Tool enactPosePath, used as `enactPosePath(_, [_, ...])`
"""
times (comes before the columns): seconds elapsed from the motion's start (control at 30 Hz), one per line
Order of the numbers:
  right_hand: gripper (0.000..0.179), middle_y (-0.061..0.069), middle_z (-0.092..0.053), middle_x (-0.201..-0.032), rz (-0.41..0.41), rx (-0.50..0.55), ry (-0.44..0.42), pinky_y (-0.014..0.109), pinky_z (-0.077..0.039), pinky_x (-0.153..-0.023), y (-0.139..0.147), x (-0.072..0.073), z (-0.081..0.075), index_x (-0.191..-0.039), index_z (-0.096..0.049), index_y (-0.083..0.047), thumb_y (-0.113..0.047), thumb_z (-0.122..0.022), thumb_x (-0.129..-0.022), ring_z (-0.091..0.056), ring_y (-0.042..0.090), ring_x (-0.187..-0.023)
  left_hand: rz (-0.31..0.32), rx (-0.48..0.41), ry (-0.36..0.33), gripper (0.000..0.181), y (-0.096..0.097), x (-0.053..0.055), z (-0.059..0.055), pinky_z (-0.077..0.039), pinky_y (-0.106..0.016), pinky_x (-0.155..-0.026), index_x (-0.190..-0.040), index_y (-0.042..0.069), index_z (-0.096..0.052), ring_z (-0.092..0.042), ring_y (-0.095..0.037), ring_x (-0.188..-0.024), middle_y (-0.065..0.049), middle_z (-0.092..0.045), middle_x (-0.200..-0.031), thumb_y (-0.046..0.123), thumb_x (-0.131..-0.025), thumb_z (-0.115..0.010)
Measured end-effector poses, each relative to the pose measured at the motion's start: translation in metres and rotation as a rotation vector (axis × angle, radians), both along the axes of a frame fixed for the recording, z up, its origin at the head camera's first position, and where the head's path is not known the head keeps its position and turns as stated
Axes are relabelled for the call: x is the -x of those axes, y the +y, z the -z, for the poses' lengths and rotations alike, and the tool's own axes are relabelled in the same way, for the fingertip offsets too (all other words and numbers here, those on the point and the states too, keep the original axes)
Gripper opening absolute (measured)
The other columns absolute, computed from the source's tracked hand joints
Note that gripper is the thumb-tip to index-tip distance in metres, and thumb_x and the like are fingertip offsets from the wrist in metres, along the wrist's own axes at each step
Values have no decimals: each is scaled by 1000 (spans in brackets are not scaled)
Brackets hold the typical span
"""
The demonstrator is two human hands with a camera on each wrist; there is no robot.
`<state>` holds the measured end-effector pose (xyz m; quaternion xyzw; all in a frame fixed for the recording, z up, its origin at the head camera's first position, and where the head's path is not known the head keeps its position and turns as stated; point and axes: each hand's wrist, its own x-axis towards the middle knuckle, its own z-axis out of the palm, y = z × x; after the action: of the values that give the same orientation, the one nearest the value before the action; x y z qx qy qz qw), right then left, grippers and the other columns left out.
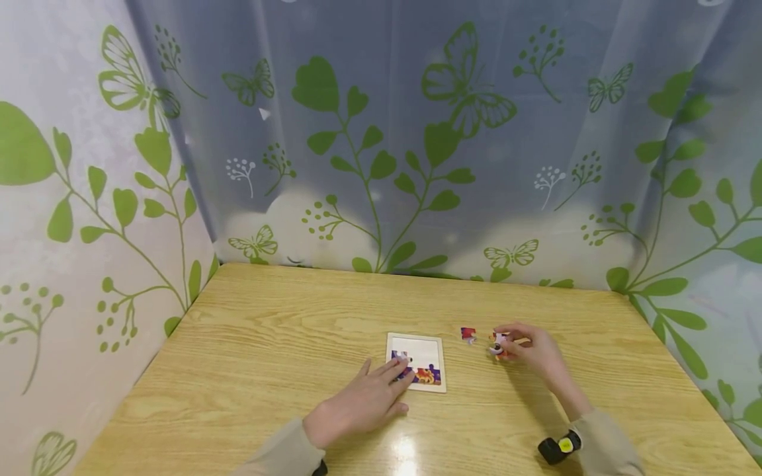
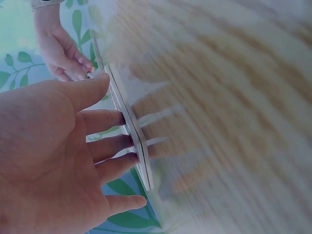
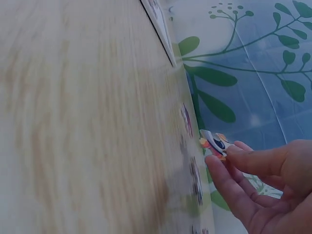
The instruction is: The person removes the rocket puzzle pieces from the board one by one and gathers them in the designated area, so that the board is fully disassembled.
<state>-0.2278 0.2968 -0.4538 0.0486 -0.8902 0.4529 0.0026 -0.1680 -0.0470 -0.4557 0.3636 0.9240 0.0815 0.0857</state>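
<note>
A square white puzzle tray (image 1: 444, 365) lies on the table, with joined purple and orange jigsaw pieces (image 1: 428, 376) along its bottom and left side. My left hand (image 1: 362, 400) rests its outstretched fingertips on the tray's lower left part, covering some of those pieces. In the left wrist view the fingers (image 2: 113, 143) reach straight to the tray's edge. To the right of the tray, my right hand (image 1: 540, 355) pinches a jigsaw piece (image 3: 215, 143) between thumb and fingers, raised above the table. This piece has a white, dark and orange print.
A loose red and purple jigsaw piece (image 1: 468, 333) lies between the tray and my right hand. More loose pieces (image 3: 196, 181) lie under that hand. A patterned curtain (image 1: 381, 165) hangs along the back edge of the wooden table (image 1: 286, 330).
</note>
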Motion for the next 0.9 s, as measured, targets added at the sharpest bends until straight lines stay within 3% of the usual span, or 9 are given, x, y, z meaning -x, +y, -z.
enactPosePath(0.2, [30,13,-69,-94,-37,-129,-1,25,-55,-61,11,-3,3,-118,-70,3,0,-75,-88,-72,23,-83,-2,-1,2,59,0,0,1,-24,-62,-120,-157,13,-37,-24,-25,-154,-9,-26,-166,41,-106,-49])
enactPosePath(0.43, [32,12,-69,-98,-58,-268,-19,36,-59,-68,11,-5,2,-116,-72,-2,-6,-80,-85,-74,31,-89,3,-5,7,59,0,0,1,-25,-62,-120,-157,12,-38,-24,-25,-153,-9,-27,-166,41,-106,-49])
enactPosePath(0.6, [31,10,-72,-97,-58,-353,-7,40,-58,-70,10,-6,0,-114,-74,-4,-12,-82,-84,-73,28,-87,3,-5,6,59,0,0,0,-25,-62,-120,-157,12,-38,-25,-25,-153,-9,-27,-166,41,-106,-49])
enactPosePath(0.8, [32,16,-73,-104,-46,-386,-5,47,-58,-75,11,-7,-1,-116,-73,-2,-15,-79,-88,-72,34,-94,2,-5,10,58,1,-1,-1,-25,-62,-120,-157,13,-38,-25,-25,-153,-9,-27,-165,40,-107,-48])
enactPosePath(0.9, [30,19,-73,-108,-21,-371,18,42,-57,-68,12,-8,-2,-119,-71,0,-16,-73,-94,-70,35,-91,1,-5,8,58,0,-1,-1,-25,-62,-120,-157,13,-38,-25,-25,-153,-9,-27,-166,40,-107,-48])
